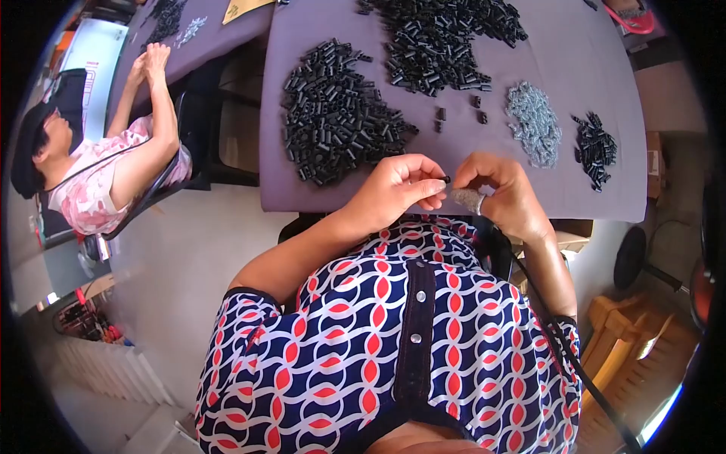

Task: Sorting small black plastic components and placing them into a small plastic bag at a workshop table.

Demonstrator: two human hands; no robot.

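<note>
Near the table's front edge, my left hand (401, 188) pinches a small black tube (446, 180) between thumb and fingertips. Close on its right, my right hand (505, 195) is curled with its fingers bent toward that tube; a greyish wrap (469, 200) covers its thumb. Whatever its fingertips hold is too small to make out. Beyond my left hand lies a large pile of black tubes (333, 113). Past my right hand sit a heap of small clear or silvery pieces (534, 121) and a smaller heap of black parts (596, 151).
Another big pile of black tubes (435, 45) spreads over the far side of the purple-grey table (325, 200). A few loose black pieces (482, 117) lie between the heaps. At left, a co-worker (113, 166) sits at another table. A wooden stool (616, 340) stands at lower right.
</note>
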